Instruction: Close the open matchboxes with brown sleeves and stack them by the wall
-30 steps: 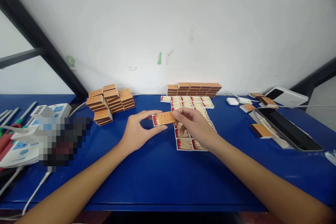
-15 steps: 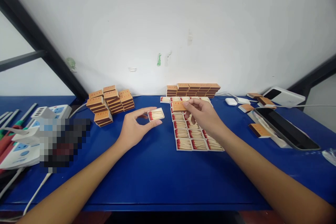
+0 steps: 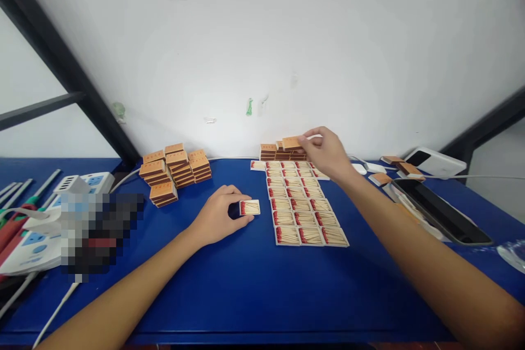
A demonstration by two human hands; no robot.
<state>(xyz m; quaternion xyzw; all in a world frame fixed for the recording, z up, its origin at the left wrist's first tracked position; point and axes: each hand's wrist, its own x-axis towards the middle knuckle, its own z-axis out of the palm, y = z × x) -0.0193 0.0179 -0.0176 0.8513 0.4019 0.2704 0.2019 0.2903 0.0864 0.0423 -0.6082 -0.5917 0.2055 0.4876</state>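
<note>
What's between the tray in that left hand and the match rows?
In the head view, blue tabletop shows between the tray and the match rows.

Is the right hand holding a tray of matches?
No, the right hand holds an orange matchbox cover; the left hand has a tray.

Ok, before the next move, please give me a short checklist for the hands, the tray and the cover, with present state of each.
1. Left hand at the tray: ok, tray between thumb and fingers.
2. Matches in the tray: ok, red heads leftward.
3. Tray touching the table: cannot tell.
4. Right hand gripping the cover: ok.
5. Cover off the tray: ok, well apart.
6. Cover resting on the stack: cannot tell.
</note>
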